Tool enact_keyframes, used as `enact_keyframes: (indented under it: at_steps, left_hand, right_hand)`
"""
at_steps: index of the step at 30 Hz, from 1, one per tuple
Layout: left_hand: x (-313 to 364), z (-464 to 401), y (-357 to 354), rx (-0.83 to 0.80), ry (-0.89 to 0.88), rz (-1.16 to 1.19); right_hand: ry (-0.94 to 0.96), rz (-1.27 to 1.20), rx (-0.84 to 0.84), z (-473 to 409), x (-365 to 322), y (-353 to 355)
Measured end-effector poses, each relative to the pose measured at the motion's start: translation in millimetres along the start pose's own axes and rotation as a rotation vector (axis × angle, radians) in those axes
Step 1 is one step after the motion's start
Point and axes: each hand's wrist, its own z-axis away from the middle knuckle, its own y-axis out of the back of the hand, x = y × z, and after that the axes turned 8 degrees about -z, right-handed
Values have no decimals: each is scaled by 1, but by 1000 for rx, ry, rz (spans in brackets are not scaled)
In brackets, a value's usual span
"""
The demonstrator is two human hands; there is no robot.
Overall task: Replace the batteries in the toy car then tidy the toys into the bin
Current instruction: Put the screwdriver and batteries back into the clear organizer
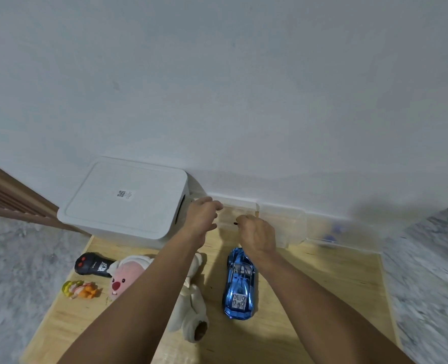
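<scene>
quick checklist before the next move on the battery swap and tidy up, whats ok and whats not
1. Blue toy car within reach on the wooden board: ok.
2. Car turned over for its battery cover: not ok, it sits upright.
3. Right hand holding a tool: cannot tell, it pinches something small and dark over the clear box.
4. Left hand free: ok, fingers open.
5. White bin ready for toys: not ok, lid is on.
6. Fresh batteries in sight: cannot tell.
</scene>
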Motion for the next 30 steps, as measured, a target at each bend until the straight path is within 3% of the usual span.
enact_keyframes:
  at_steps: [5,8,11,15,26,30]
  left_hand:
    - [-10,-1,3,21,-101,-214]
    - [-21,-3,4,103,-228,-562]
    - [-31,-7,5,162,-364,-934]
    - [-40,-12,9,98,-476,-1227]
    - [-37,-35,17,-13,-571,-1375]
    - [-46,-47,18,91,-506,-1368]
  right_hand:
    - [-23,-132,166,9,6,-9]
    - [-5,-218,267,14,11,-6]
    - [36,-173,231,10,16,-6]
    - [51,-45,66,3,20,-13]
    - [63,183,-54,-7,22,-16]
    - [89,148,-57,-9,26,-19]
